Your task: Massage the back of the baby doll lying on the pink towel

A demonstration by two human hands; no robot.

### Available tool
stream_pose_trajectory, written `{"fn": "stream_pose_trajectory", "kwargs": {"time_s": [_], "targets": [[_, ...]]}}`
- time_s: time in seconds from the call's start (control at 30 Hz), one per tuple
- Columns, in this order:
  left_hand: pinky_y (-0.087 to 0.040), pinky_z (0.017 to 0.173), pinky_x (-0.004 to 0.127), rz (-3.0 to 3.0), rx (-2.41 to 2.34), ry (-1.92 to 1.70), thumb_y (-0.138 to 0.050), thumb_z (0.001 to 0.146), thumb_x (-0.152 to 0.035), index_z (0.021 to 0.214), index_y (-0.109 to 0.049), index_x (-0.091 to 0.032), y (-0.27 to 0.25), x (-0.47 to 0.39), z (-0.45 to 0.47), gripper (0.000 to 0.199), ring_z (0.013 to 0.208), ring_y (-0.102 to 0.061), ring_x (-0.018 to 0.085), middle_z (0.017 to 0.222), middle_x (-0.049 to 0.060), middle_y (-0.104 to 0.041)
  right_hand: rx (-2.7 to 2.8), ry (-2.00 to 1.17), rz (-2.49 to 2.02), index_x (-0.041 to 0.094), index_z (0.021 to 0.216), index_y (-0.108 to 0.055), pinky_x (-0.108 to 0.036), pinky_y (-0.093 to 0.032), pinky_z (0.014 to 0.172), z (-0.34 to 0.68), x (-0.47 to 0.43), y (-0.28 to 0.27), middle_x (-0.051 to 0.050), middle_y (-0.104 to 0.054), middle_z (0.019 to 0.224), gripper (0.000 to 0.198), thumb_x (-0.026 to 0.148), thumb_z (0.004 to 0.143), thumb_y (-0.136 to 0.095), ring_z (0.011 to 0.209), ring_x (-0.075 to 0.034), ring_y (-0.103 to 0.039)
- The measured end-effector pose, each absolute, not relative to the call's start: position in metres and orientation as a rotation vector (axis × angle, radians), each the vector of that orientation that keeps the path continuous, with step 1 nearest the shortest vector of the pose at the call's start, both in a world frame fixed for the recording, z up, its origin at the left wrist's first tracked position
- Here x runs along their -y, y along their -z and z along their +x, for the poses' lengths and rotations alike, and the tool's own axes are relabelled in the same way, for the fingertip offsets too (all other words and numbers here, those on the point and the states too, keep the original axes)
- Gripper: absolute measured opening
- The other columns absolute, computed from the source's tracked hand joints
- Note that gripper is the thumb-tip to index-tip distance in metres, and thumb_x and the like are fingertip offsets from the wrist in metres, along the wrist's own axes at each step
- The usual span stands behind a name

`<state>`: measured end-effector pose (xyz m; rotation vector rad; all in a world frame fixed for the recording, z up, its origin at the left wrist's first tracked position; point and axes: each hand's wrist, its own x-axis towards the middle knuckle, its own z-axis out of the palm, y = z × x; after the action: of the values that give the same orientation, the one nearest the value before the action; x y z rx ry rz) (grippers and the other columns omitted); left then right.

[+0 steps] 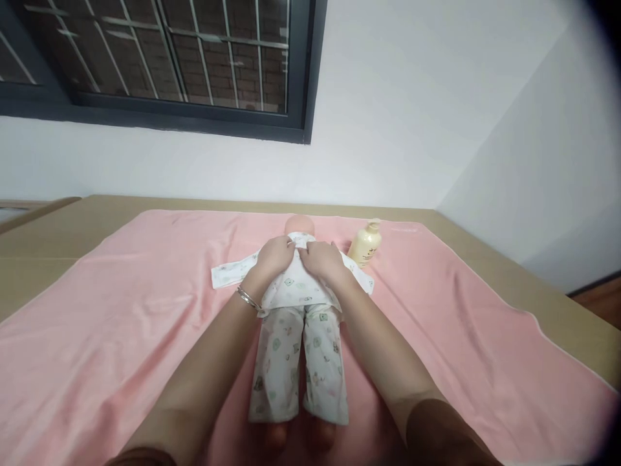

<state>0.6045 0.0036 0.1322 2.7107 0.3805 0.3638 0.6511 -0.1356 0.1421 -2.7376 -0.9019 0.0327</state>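
A baby doll (299, 224) lies stretched out with its bald head away from me. It wears a white long-sleeved shirt (303, 285) and matching trousers (281, 369) with a small green and brown print. My left hand (276, 254), with a silver bangle at the wrist, is closed on the shirt's upper part, just left of the middle. Opposite it, my right hand (323, 259) also grips the shirt close under the collar. Both thumbs point inward, nearly meeting; the other fingertips are partly hidden. The sleeves spread out to either side, and the doll's feet show below the trouser cuffs.
A pale yellow pump bottle (365, 244) stands tilted beside the doll's right-hand sleeve. Under everything lies a wrinkled pink cloth (145, 310) over a wooden surface (485, 259). White walls rise behind, with a dark-framed barred window (305, 77) at upper left.
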Motion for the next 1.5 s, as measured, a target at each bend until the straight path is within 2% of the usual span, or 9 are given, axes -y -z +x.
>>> {"fn": "stream_pose_trajectory", "kwargs": {"time_s": [0.13,0.27,0.53,1.1,1.2,1.33,1.4,1.5], "targets": [[-0.044,0.109,0.039,2.666,-0.348,-0.453,-0.037,0.104,-0.035,0.126,-0.067,-0.014,-0.108,-0.009,0.617,0.043,0.129,-0.06,0.029,0.136,0.015,-0.067,0.827,-0.017,-2.698,0.011,0.12,-0.069,-0.058,-0.017,0.12,0.664,0.132,-0.131,-0.02,-0.071,0.121,0.055,0.049,0.106,-0.032,0.122,-0.033,-0.061],[-0.036,0.118,0.041,2.675,-0.334,-0.53,-0.038,0.105,-0.036,0.133,-0.062,-0.014,-0.091,-0.01,0.623,0.044,0.136,-0.053,0.028,0.145,0.014,-0.061,0.739,0.02,-2.679,0.012,0.129,-0.065,-0.06,-0.013,0.12,0.676,0.13,-0.116,-0.02,-0.069,0.128,0.059,0.055,0.104,-0.034,0.127,-0.034,-0.058],[-0.039,0.114,0.043,2.657,-0.315,-0.521,-0.04,0.104,-0.036,0.131,-0.065,-0.01,-0.093,-0.01,0.622,0.045,0.131,-0.058,0.03,0.14,0.016,-0.064,0.779,0.028,-2.689,0.009,0.133,-0.062,-0.06,-0.015,0.118,0.679,0.129,-0.111,-0.021,-0.069,0.128,0.065,0.056,0.103,-0.03,0.128,-0.036,-0.058],[-0.044,0.108,0.039,2.644,-0.28,-0.511,-0.038,0.104,-0.036,0.12,-0.07,-0.014,-0.096,-0.01,0.619,0.043,0.124,-0.062,0.028,0.133,0.014,-0.069,0.783,-0.012,-2.689,0.009,0.134,-0.061,-0.06,-0.019,0.117,0.677,0.13,-0.112,-0.021,-0.068,0.129,0.062,0.053,0.104,-0.029,0.129,-0.037,-0.057],[-0.044,0.108,0.038,2.638,-0.254,-0.488,-0.038,0.103,-0.034,0.119,-0.07,-0.015,-0.101,-0.01,0.616,0.041,0.124,-0.063,0.027,0.134,0.013,-0.068,0.801,-0.031,-2.696,0.009,0.135,-0.059,-0.063,-0.021,0.116,0.678,0.132,-0.114,-0.022,-0.064,0.135,0.061,0.052,0.105,-0.028,0.132,-0.037,-0.054],[-0.044,0.109,0.037,2.653,-0.268,-0.382,-0.036,0.103,-0.029,0.127,-0.066,-0.014,-0.118,-0.004,0.607,0.041,0.128,-0.061,0.026,0.14,0.013,-0.065,0.86,-0.125,-2.69,0.013,0.135,-0.057,-0.068,-0.02,0.115,0.668,0.138,-0.131,-0.021,-0.058,0.143,0.053,0.048,0.106,-0.029,0.136,-0.038,-0.049],[-0.048,0.103,0.037,2.702,-0.306,-0.28,-0.038,0.102,-0.025,0.126,-0.066,-0.014,-0.131,0.002,0.6,0.039,0.124,-0.063,0.028,0.137,0.014,-0.066,0.914,-0.181,-2.715,0.014,0.131,-0.059,-0.068,-0.018,0.116,0.657,0.142,-0.145,-0.02,-0.064,0.136,0.047,0.042,0.106,-0.032,0.131,-0.038,-0.055],[-0.053,0.087,0.037,2.78,-0.339,-0.107,-0.045,0.096,-0.02,0.114,-0.07,-0.017,-0.149,0.014,0.589,0.031,0.105,-0.071,0.029,0.12,0.014,-0.074,1.0,-0.238,-2.753,0.016,0.12,-0.065,-0.066,-0.014,0.118,0.641,0.148,-0.165,-0.017,-0.072,0.12,0.037,0.036,0.104,-0.04,0.119,-0.035,-0.063]]}}
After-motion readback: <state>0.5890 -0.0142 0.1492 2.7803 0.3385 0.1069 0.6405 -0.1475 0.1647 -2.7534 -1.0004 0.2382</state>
